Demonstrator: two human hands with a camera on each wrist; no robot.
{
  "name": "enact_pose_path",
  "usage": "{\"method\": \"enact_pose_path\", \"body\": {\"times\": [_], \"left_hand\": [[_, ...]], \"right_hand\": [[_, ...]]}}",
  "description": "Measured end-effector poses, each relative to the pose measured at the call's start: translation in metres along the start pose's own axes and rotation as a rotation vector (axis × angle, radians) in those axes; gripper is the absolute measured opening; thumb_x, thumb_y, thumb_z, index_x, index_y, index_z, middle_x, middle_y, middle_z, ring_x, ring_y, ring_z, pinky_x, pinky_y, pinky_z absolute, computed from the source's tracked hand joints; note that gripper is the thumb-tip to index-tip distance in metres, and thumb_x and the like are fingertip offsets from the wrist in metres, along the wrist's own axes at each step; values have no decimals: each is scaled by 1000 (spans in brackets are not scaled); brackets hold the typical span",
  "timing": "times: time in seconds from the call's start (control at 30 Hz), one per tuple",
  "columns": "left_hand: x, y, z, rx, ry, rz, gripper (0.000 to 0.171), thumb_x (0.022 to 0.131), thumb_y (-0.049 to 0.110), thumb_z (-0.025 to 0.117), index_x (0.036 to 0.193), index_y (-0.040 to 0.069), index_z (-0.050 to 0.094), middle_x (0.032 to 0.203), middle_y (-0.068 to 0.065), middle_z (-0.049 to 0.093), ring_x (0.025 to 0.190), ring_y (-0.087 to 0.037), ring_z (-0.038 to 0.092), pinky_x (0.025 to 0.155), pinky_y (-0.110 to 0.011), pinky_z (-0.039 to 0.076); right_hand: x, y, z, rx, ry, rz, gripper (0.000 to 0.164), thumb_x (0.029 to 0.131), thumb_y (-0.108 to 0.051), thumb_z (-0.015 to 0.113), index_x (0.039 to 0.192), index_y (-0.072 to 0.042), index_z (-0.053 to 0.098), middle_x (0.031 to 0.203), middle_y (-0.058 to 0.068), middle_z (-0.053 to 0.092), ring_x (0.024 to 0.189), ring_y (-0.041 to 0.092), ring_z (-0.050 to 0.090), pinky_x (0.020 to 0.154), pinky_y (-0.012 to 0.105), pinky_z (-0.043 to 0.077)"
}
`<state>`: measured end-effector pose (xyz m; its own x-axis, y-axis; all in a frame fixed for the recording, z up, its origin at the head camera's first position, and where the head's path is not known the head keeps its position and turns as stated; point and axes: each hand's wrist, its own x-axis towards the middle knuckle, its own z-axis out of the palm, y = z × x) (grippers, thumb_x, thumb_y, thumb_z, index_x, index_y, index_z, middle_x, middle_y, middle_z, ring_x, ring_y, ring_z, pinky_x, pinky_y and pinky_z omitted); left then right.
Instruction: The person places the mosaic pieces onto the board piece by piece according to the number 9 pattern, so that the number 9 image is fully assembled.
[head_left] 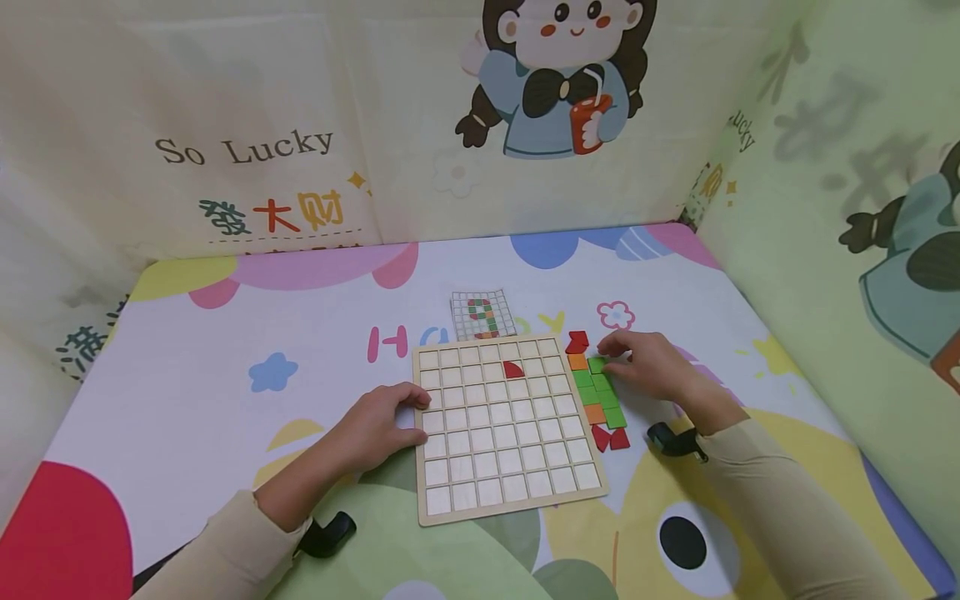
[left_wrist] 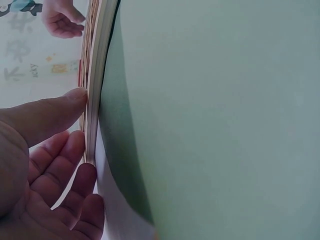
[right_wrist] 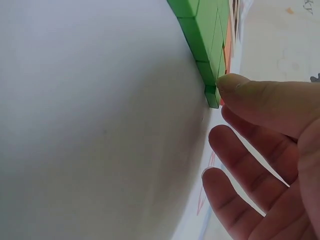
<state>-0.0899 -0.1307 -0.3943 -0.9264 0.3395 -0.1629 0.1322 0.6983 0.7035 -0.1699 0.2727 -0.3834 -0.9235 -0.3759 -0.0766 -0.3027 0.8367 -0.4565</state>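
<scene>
A square wooden grid board (head_left: 512, 511) lies on the table, and a red quarter-circle tile (head_left: 513, 369) sits in one of its upper cells. My left hand (head_left: 378, 423) rests at the board's left edge, thumb and fingertips spread along the frame. In the left wrist view, the left thumb (left_wrist: 55, 112) touches the board's side (left_wrist: 93, 100). My right hand (head_left: 651, 367) is at the far end of the loose tiles, thumb and index finger beside a green square tile (head_left: 597, 365). That tile sits slightly askew; the right thumb (right_wrist: 240, 85) overlaps its end in the right wrist view.
Several green tiles (head_left: 588, 395) and orange tiles (head_left: 594, 414) lie along the board's right side. Red tiles (head_left: 619, 439) lie at the near end, more red tiles (head_left: 577, 342) at the far end. A pattern card (head_left: 460, 306) showing a coloured figure lies behind the board.
</scene>
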Motion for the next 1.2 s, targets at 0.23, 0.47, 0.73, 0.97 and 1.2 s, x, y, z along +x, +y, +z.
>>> {"method": "enact_pose_path", "body": {"times": [0.23,0.47,0.73,0.97,1.2], "left_hand": [[0,-1,1,-2,-2,0,36,84,11,81,116,10,66,107,4,65,111,-26,55,99,-45,45],[0,-1,2,-5,-1,-7,36,84,11,81,116,10,66,108,4,65,112,-26,54,99,-45,45],[-1,1,0,-8,-4,-9,36,84,12,81,116,10,66,108,4,65,111,-26,55,98,-45,45],[-1,1,-1,-12,-7,-13,36,84,12,81,117,10,66,109,4,65,112,-26,55,99,-45,45],[-1,1,-1,-5,-3,-11,36,84,12,81,117,10,66,108,4,66,111,-26,55,98,-45,45]], "right_hand": [[3,-2,1,-2,-12,-5,26,89,-10,74,113,-1,67,105,12,69,100,33,62,90,52,51],[5,-4,2,-3,-10,-2,27,88,-12,75,112,-2,67,104,12,69,99,33,63,90,51,51],[7,-4,3,-9,-20,9,28,88,-12,76,112,-1,67,104,12,69,97,33,63,89,51,51],[8,-6,2,-14,-27,32,26,89,-13,75,112,-2,67,104,11,69,98,32,62,90,51,50],[7,-8,0,0,-40,50,27,90,-10,73,114,-1,66,107,13,68,101,33,62,92,52,50]]}}
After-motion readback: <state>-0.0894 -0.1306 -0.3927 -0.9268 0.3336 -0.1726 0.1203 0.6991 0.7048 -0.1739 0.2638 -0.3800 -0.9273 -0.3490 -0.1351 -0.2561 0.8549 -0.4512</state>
